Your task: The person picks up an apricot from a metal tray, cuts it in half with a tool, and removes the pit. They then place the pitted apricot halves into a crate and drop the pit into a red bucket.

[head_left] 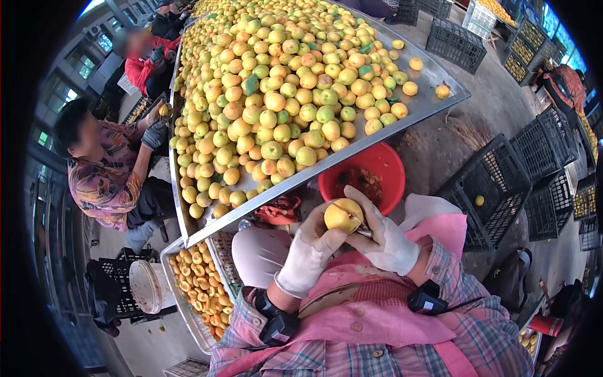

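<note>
My left hand (pixel 308 254), in a white glove, holds a yellow apricot (pixel 342 215) in front of my chest. My right hand (pixel 386 235), also gloved, grips a small metal knife (pixel 363 231) pressed against the apricot's right side. Both hands hover just below the edge of a big metal table (pixel 433 94) heaped with yellow and orange apricots (pixel 276 94). A red bowl (pixel 386 164) with fruit scraps sits just beyond my hands, under the table's edge.
A tray of halved apricots (pixel 198 286) lies at lower left beside a white bucket (pixel 147 286). Two other people (pixel 107 169) sit at the table's left side. Black plastic crates (pixel 502 182) stand on the floor at right and behind.
</note>
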`<state>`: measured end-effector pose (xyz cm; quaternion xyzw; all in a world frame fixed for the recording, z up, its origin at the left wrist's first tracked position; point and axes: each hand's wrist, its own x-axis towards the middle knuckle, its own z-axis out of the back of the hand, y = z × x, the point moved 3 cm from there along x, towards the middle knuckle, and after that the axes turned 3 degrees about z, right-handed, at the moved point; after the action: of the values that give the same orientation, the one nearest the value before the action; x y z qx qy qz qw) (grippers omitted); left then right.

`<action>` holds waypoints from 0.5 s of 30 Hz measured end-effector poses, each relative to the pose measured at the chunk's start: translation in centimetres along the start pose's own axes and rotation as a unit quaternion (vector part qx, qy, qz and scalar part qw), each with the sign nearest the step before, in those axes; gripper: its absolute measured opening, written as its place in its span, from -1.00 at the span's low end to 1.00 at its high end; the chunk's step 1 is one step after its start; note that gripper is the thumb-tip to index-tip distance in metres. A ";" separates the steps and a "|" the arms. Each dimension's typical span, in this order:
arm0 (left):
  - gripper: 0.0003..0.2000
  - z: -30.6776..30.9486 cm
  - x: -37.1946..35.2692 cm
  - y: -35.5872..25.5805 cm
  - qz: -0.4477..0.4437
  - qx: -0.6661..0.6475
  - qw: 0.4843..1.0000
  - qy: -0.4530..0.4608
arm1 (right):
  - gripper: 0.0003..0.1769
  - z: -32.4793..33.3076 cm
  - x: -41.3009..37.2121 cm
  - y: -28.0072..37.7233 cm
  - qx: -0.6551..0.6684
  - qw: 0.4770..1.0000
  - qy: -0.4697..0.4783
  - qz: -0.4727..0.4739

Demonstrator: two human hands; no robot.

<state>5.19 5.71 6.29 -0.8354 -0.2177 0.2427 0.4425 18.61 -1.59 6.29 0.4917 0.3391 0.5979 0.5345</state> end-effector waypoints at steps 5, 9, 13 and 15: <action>-0.38 0.0 0.1 -0.1 0.017 -0.020 1.000 0.003 | -0.12 0.7 0.2 0.4 -0.012 1.000 -0.001 0.002; -0.38 -0.5 0.0 -1.2 -0.066 0.261 0.961 -0.067 | -0.09 0.7 0.4 -0.3 -0.044 0.998 0.023 0.031; -0.37 -0.7 0.0 -1.3 -0.071 0.132 0.986 -0.074 | -0.06 0.3 0.6 0.1 -0.047 0.999 -0.004 0.025; -0.35 -0.9 -0.1 -1.5 -0.038 0.143 0.986 -0.076 | -0.06 0.2 0.5 0.4 -0.039 0.999 0.000 0.015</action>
<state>5.47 5.87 8.07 -0.7338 -0.2448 0.3173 0.5486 18.73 -1.25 6.81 0.4752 0.3084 0.6187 0.5443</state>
